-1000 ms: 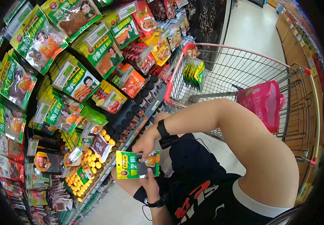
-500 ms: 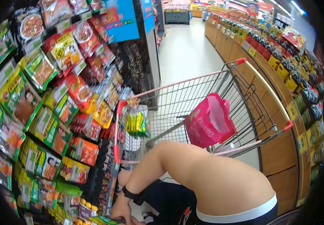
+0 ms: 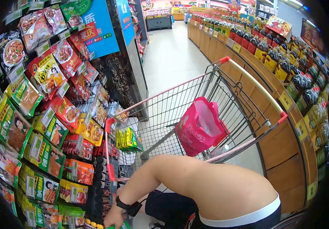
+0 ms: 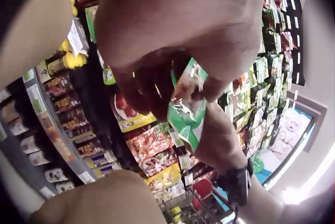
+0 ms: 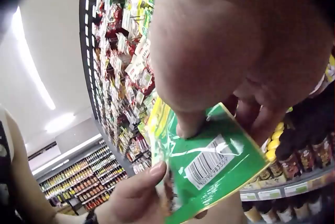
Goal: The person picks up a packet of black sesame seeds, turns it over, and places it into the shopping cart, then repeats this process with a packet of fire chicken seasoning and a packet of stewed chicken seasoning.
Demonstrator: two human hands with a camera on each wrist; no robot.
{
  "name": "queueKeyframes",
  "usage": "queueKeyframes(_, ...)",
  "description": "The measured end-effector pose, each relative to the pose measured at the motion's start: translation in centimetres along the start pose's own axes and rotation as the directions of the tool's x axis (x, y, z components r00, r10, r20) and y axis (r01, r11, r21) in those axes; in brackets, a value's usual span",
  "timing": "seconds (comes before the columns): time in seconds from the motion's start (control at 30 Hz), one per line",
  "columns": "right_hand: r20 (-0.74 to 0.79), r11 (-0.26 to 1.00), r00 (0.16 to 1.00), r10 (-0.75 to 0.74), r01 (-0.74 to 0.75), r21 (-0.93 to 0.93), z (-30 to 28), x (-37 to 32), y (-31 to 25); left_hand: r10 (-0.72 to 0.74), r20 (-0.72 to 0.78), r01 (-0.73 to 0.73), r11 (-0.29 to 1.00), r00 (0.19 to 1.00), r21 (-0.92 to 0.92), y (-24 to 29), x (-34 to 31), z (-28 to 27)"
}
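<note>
Between my two hands is a green-and-yellow packet of black sesame (image 5: 217, 158), its barcode side facing the right wrist view. My right hand (image 5: 235, 51) grips it from above, thumb lying on the plastic. The thumb of my left hand (image 5: 133, 195) pinches the packet's side edge. In the left wrist view the left hand (image 4: 183, 20) looms large, with the right hand (image 4: 222, 135) across the packet (image 4: 188, 109). Only the right hand (image 3: 114, 218) and a green edge of the packet show at the bottom of the head view; the left hand is hidden there.
Hanging food packets (image 3: 44, 158) fill the shelf on the left, above dark-capped jars (image 3: 100, 191). A shopping cart (image 3: 164, 95) stands ahead, holding a pink bag (image 3: 199, 126) and green-yellow packets (image 3: 128, 140). Along the right runs a wooden counter (image 3: 286, 168) with bottles.
The head view has swung up from the hands towards the cart and aisle. The black sesame packet, fully seen before, has dropped almost out of that view. My right hand stays on it.
</note>
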State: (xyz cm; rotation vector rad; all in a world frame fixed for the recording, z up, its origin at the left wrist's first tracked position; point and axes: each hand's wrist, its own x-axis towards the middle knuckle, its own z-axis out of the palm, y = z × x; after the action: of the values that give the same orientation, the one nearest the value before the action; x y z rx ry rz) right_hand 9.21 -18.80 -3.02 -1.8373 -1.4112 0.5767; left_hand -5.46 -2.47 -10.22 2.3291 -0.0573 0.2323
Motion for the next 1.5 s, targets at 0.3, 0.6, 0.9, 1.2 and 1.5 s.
queueKeyframes(0.3, -0.229, 0.960, 0.937, 0.264, -0.278, -0.033, 0.1, -0.8, -0.8, 0.076, 0.086, -0.064, 0.988, 0.993, -0.142, 1.9, 0.4, 0.7)
queueKeyframes(0.6, -0.130, 0.942, 0.961, -0.243, 0.266, 0.207, 3.0, 0.7, 0.5, 0.127, 0.064, -0.105, 0.957, 0.990, -0.271, -0.3, -0.6, -0.2)
queueKeyframes(0.9, 0.015, 0.976, 0.991, 0.129, -0.130, 0.173, -0.6, 0.3, -2.5, -0.127, 0.000, 0.110, 0.859, 0.992, -0.499, -2.2, -2.0, -3.1)
queueKeyframes(1.2, -0.061, 0.947, 0.948, 0.313, -0.316, -0.054, 0.0, 0.9, -3.4, -0.141, -0.256, 0.102, 0.982, 0.956, -0.160, 1.9, -2.1, -3.9)
queueKeyframes(1.5, 0.054, 0.913, 0.912, 0.405, -0.407, 0.013, -0.1, 0.8, -4.3, 0.084, -0.123, -0.051, 0.967, 0.989, 0.249, 3.5, -1.3, -2.7)
